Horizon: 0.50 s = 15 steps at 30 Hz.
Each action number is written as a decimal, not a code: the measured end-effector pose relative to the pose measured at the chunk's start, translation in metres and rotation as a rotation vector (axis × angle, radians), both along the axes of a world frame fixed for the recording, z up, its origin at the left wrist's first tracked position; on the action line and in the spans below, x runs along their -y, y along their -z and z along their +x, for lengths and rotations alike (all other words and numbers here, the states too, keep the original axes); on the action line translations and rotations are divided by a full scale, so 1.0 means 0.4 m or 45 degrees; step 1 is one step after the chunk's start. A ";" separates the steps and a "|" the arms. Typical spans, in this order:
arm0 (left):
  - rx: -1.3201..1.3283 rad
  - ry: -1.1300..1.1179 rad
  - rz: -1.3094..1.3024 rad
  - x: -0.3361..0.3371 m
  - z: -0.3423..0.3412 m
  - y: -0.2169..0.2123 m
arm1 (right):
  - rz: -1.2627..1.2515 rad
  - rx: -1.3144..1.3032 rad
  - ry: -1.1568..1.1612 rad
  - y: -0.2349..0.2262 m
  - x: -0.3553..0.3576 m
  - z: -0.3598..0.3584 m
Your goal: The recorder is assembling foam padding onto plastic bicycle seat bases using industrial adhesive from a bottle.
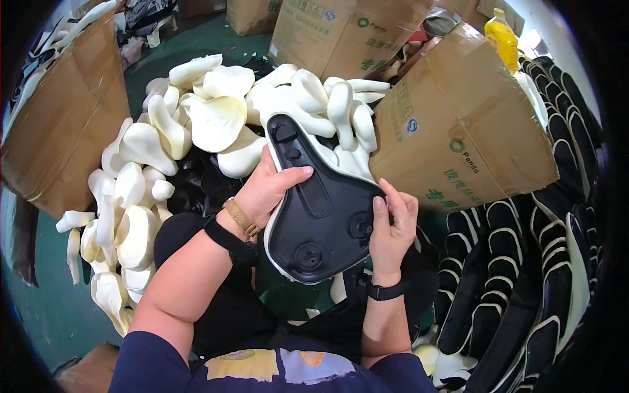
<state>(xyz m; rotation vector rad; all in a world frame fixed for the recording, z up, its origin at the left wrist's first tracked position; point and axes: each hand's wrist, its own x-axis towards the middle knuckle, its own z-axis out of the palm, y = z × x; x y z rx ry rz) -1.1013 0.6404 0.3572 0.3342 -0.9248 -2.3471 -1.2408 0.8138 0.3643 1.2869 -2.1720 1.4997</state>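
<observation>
Two hands held one saddle (319,203) at frame centre, black underside up. Its long axis ran from the nose at upper left to the wide tail below. We saw the left hand (268,187) gripping the narrow part, thumb across it (fingers hidden beneath), the right hand (392,226) clasping the tail's right edge, equally near.

A single head-worn fisheye view looks steeply down from above onto the person's lap, close to the left hand (265,190) and right hand (392,226), whose forearms enter from the lower edge. Its wide field bends the cardboard boxes (458,131) toward the dark rim.
</observation>
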 end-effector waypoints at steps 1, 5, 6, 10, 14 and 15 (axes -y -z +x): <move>-0.004 0.001 -0.006 0.000 0.002 0.001 | -0.006 -0.004 0.001 0.004 -0.004 0.004; 0.058 -0.082 -0.032 0.014 0.011 0.007 | -0.196 1.082 -0.493 0.038 -0.030 0.003; 0.008 -0.077 -0.026 0.016 0.014 -0.001 | -0.163 1.193 -0.592 0.055 -0.043 0.011; 0.007 -0.070 -0.021 0.018 0.000 0.013 | -0.134 1.329 -0.646 0.060 -0.059 0.072; 0.027 -0.115 -0.078 0.016 -0.013 0.023 | -0.232 1.302 -0.565 0.046 -0.043 0.092; 0.024 -0.125 -0.142 0.019 -0.011 0.024 | -0.269 1.239 -0.561 0.044 -0.040 0.095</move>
